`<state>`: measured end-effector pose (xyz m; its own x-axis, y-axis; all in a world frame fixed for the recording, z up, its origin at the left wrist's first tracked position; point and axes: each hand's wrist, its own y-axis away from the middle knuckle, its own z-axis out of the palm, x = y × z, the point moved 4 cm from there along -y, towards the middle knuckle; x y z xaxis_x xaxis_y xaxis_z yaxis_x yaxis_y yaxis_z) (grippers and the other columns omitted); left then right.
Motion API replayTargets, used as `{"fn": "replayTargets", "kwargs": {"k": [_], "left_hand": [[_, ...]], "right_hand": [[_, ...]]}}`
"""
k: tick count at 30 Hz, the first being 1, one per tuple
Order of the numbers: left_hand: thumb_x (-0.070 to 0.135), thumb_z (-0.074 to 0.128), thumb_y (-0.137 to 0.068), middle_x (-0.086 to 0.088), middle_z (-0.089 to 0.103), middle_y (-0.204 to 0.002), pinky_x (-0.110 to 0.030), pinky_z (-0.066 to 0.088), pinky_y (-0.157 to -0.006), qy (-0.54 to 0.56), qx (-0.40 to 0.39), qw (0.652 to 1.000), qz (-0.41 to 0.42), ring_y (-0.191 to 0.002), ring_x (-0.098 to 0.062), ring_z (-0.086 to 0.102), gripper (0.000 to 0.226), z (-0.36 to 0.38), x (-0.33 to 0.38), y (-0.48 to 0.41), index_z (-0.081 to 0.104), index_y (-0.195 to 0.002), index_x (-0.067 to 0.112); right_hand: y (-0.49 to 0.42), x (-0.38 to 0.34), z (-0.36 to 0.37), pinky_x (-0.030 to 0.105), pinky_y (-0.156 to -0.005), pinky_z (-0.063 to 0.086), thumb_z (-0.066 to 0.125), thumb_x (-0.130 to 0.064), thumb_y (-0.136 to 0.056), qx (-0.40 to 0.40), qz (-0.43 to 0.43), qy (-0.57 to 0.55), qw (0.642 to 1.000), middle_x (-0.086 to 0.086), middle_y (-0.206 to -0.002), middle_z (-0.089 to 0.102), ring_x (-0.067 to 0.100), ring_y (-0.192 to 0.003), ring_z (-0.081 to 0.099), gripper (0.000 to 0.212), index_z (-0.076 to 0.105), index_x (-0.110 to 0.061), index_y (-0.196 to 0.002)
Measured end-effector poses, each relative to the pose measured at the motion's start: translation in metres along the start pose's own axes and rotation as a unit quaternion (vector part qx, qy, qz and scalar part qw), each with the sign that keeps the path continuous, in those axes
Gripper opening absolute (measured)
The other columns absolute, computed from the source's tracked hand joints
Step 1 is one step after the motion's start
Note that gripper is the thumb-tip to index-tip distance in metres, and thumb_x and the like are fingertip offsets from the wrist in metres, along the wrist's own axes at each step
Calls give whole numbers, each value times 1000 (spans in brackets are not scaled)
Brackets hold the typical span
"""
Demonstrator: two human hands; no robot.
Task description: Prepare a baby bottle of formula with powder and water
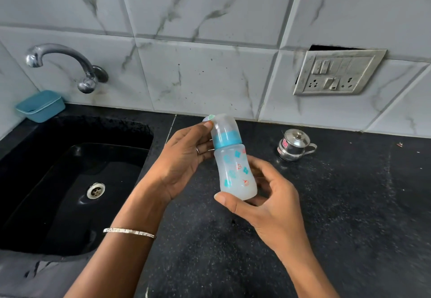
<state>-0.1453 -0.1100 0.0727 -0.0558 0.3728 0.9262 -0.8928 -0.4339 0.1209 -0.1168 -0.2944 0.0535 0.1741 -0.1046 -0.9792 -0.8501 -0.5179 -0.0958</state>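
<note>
A translucent baby bottle (pixel 235 172) with blue and red prints, a blue collar and a clear cap is held above the black counter, nearly upright and tilted slightly left. My right hand (pixel 263 195) grips its lower body, thumb at the base. My left hand (pixel 184 158) lies against the blue collar and cap from the left, its thumb on the cap, and a small pale object shows at its fingertips. The bottle looks cloudy; I cannot tell what is inside. A small steel lidded container (pixel 293 145) stands on the counter to the right.
A black sink (pixel 70 181) with a metal drain lies at the left under a chrome tap (pixel 63 62). A blue plastic tray (pixel 40 105) sits at the sink's back corner. A switch and socket plate (pixel 338 73) is on the tiled wall. Black counter (pixel 349 204) spreads to the right.
</note>
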Motion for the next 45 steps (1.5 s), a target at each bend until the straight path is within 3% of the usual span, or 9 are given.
{"fn": "replayTargets", "kwargs": {"k": [4,7,11,13,16,20,27,35,45], "left_hand": [[25,52,-102,-15,72,-119,-38,53,-98,-25,-11,999,-19,-109,-24,68,31,-12,-6,-20,70,-117,6],[25,50,-103,-14,73,-119,-33,56,-94,-79,-44,995,-39,-106,-21,70,31,-17,-17,-34,71,-119,8],[24,52,-103,1,77,-104,-14,54,-77,-260,-37,964,-39,-95,-5,72,27,-31,-39,-55,71,-121,17],[25,58,-100,5,78,-100,-16,49,-76,-338,-21,940,-29,-92,-4,72,23,-42,-49,-65,73,-117,23],[24,61,-97,4,78,-96,-22,48,-77,-346,5,937,-43,-90,-7,73,19,-56,-63,-76,74,-110,24],[25,63,-97,5,78,-92,-22,50,-77,-352,40,934,-42,-87,-7,74,15,-70,-74,-92,75,-106,25],[25,64,-96,9,77,-86,-21,52,-77,-384,54,921,-38,-82,-3,73,12,-82,-94,-111,74,-102,28],[25,66,-96,10,77,-86,-18,50,-73,-382,48,921,-61,-83,-2,72,11,-89,-112,-118,73,-101,31],[26,65,-96,11,76,-88,-15,48,-72,-383,41,920,-70,-82,-1,71,11,-88,-120,-125,72,-100,34]], "right_hand": [[-13,14,12,36,-80,64,90,-61,-55,13,19,62,998,-14,-113,72,12,-107,69,79,66,-37,-126],[-24,31,21,31,-79,63,89,-61,-54,-11,101,58,993,-13,-105,74,9,-100,71,69,69,-36,-116],[-38,65,29,35,-84,64,92,-35,-66,-24,248,-84,965,2,-105,79,18,-100,75,49,74,-22,-109],[-49,83,28,33,-80,63,86,-18,-77,16,300,-157,941,11,-107,78,21,-97,76,35,74,-14,-110],[-72,108,20,30,-82,61,78,-11,-84,77,327,-215,917,13,-111,78,19,-98,75,33,70,-8,-116],[-112,140,2,36,-98,57,87,-16,-77,155,307,-156,926,4,-110,79,15,-103,74,47,69,-11,-119],[-184,155,-17,31,-91,52,99,-29,-62,247,203,99,942,-8,-109,63,13,-101,62,75,54,-22,-122],[-230,174,-7,42,-93,54,98,-29,-63,207,164,234,936,11,-120,67,28,-108,64,83,49,-10,-128],[-237,188,-5,46,-90,55,98,-33,-62,163,176,283,929,16,-118,70,40,-108,67,84,49,-7,-125]]}}
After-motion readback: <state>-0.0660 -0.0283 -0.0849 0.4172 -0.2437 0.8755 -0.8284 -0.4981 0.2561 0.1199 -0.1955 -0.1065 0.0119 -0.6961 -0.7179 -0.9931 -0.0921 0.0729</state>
